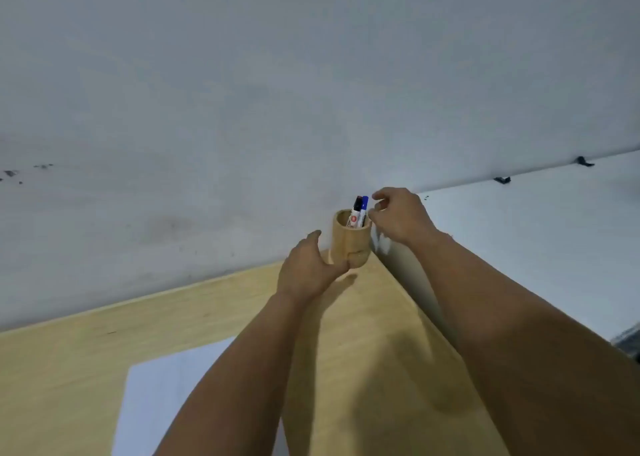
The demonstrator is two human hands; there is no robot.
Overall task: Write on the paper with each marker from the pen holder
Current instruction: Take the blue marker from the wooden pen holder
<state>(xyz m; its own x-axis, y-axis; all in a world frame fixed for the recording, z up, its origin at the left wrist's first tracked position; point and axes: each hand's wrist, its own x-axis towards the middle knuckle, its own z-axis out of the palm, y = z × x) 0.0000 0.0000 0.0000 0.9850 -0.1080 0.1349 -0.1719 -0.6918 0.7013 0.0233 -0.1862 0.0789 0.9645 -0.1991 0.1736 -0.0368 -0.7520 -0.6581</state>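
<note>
Two markers are seen standing in the pen holder, and one of them is about to be drawn out, so the step in hand is judged to be a pick. Nearest the camera, the paper lies flat on the wooden table, partly covered by the left forearm; no writing can be made out on the part that shows. Farther out, the left hand is set at the base of the pen holder, thumb against its lower front and fingers spread open along its left side; whether a firm hold is made cannot be told, though it looks like a bracing touch. The holder should be kept steadied this way, since it stands in the far corner where the table meets the wall and could tip when a marker is pulled.

Beyond, the right hand is held at the holder's right rim, thumb and forefinger parted in a loose pinch with nothing yet between them. The blue-capped marker lies just left of those fingertips, seemingly a hair short of contact, and the black-capped marker stands immediately left of it, touching or nearly so. The blue cap is best pinched high and lifted straight up, so that the neighbouring marker is not dragged along.
</note>
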